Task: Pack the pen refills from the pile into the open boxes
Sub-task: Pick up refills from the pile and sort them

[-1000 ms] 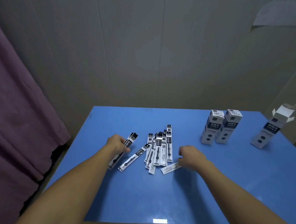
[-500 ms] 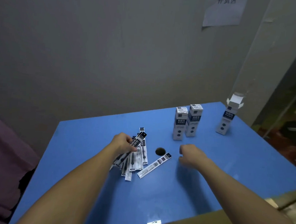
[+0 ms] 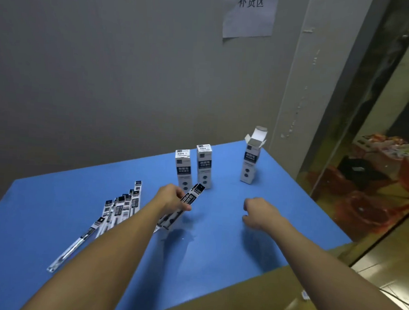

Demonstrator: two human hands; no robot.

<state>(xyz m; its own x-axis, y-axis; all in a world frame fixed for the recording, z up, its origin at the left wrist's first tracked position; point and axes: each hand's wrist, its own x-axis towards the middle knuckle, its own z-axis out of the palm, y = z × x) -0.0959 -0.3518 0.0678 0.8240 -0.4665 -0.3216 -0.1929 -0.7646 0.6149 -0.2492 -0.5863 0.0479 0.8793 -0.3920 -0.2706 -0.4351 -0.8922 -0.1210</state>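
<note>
The left hand (image 3: 172,199) grips a small bunch of packaged pen refills (image 3: 183,207), fingers curled round them, and holds them tilted above the blue counter (image 3: 217,246) just in front of two closed white boxes (image 3: 194,167) that stand upright side by side. The right hand (image 3: 258,212) hovers over the counter with its fingers curled inward, holding nothing. The pile of refills (image 3: 121,206) lies on the counter left of the left forearm, one packet (image 3: 75,246) stretched out nearer the person. The open box (image 3: 251,163) stands upright near the counter's far right corner, flaps up, well apart from both hands. A paper sign (image 3: 250,11) hangs on the grey wall behind.
</note>
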